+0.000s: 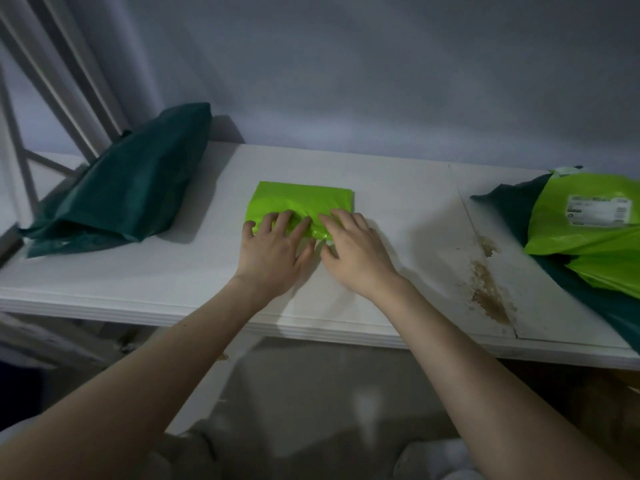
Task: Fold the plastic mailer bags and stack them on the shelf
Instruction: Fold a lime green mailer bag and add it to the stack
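A folded lime-green mailer bag lies flat on the white shelf, about in its middle. The left hand and the right hand both press on the bag's near edge with spread, nearly straight fingers, and neither one grips it. Left of this bag rests a dark green bag. Right of it lies a loose pile of bags, near a brown stain.

The room is dim. A plain grey wall stands behind a white shelf board with brown stains on its right part. Pale slanted bars cross the left corner.
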### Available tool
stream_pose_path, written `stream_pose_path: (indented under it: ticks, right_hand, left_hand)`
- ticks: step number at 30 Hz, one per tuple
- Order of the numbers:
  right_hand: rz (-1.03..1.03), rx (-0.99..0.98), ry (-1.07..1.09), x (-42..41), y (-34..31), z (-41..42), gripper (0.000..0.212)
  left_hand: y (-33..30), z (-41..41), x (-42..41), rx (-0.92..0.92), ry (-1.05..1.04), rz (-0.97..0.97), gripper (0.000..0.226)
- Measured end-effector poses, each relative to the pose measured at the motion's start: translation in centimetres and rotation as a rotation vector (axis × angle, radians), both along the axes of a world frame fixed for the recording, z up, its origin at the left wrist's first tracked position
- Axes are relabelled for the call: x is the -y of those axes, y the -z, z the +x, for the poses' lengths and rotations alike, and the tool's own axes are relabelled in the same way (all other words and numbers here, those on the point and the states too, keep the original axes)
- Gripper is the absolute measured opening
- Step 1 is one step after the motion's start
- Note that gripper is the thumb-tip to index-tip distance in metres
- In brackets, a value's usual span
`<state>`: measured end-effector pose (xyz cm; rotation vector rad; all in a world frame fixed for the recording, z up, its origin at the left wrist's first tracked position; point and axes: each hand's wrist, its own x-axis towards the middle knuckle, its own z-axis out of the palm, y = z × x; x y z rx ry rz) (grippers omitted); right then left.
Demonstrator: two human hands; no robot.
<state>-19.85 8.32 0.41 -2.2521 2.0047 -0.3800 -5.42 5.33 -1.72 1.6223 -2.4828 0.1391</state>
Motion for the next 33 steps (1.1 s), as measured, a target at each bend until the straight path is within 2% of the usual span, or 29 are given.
stream_pose_path:
  ticks: [5, 10, 12, 21, 33]
  right_hand:
    - [0.072, -0.015, -0.015, 1.8, 0.3, 2.7, 0.050]
    - [0.107, -0.026, -0.023, 3.5, 0.4, 5.4, 0.048]
    - [0.096, -0.035, -0.021, 4.4, 0.5, 6.6, 0.048]
    - [0.130, -0.054, -0.024, 8.4, 0.6, 9.9, 0.057]
    - [0.124, -0.049, -0.027, 9.4, 1.0, 10.0, 0.065]
  left_hand:
    - [-0.1, 2.0, 1.0, 0.023, -0.050, 0.043, 0.080]
    - [-0.3, 3.8, 3.0, 0.059, -0.133, 0.056, 0.056]
    - [-0.6, 4.5, 3.9, 0.069, -0.176, 0.036, 0.054]
    - [-0.5, 6.9, 6.3, -0.119, -0.288, 0.133, 0.054]
    - [-0.2, 7.4, 6.9, -0.166, -0.289, 0.167, 0.057]
